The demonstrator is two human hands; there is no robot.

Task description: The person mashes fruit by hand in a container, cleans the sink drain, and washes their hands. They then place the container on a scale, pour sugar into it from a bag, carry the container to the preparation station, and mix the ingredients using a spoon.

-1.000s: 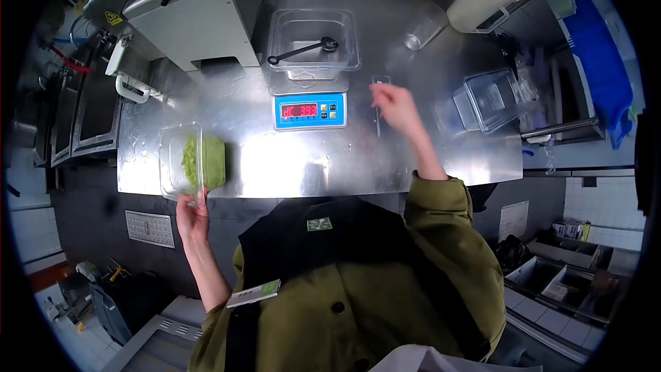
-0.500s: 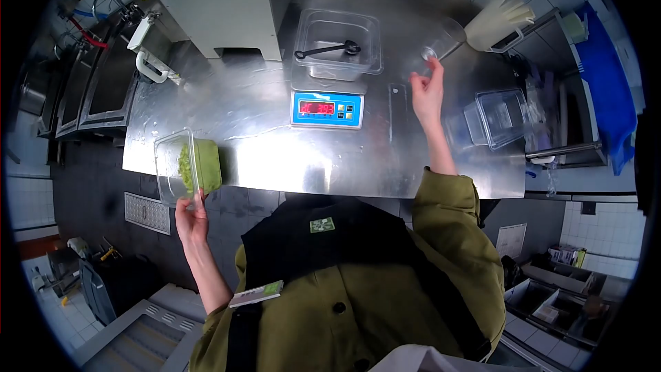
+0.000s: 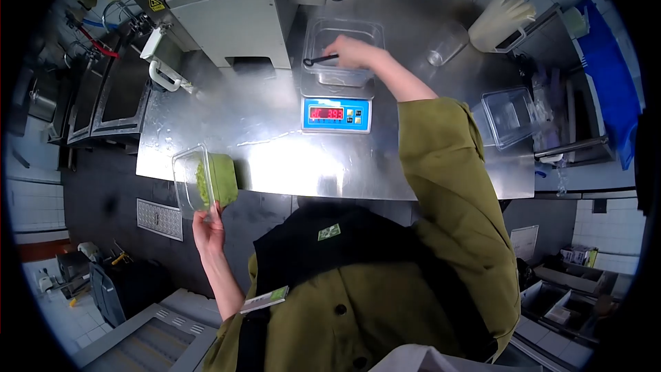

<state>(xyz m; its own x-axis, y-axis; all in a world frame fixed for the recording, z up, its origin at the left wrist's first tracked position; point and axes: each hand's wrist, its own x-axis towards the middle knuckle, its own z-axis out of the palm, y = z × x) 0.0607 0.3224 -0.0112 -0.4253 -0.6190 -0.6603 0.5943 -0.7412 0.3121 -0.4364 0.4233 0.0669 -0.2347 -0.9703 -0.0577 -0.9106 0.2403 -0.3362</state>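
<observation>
The clear, rectangular plastic container (image 3: 224,178) holding pale green, shredded-looking food (image 3: 202,182) was in the grip of the bare left hand (image 3: 210,229), just beyond its fingertips and by the near edge of the table; thumb and fingers pinched its near end, though whether its base rested on the metal could not be told. Well ahead of that grip and to its right, the bare right hand (image 3: 351,52) reached palm-down over the black, long-handled plastic spoon (image 3: 320,60), whose handle stuck out to the left from under the fingers; these hid the spoon's other end, so whether they had closed on it could not be told. Around and under the right hand was the clear, deep, rectangular plastic tub (image 3: 308,43), sitting on the flat scale with a blue front panel and red digits (image 3: 336,116), which faced the person just nearer than the hand. The shiny stainless-steel table (image 3: 275,158) spread beneath. To the left of the right hand stood the bulky grey metal machine with yellow warning stickers (image 3: 234,21). To its right lay the clear plastic cup (image 3: 447,45), near the cream-coloured pitcher filled with pale upright pieces (image 3: 499,24). Farther right and nearer the person was another clear rectangular container (image 3: 490,120), with the bright blue hanging sheet (image 3: 609,83) beyond it.
</observation>
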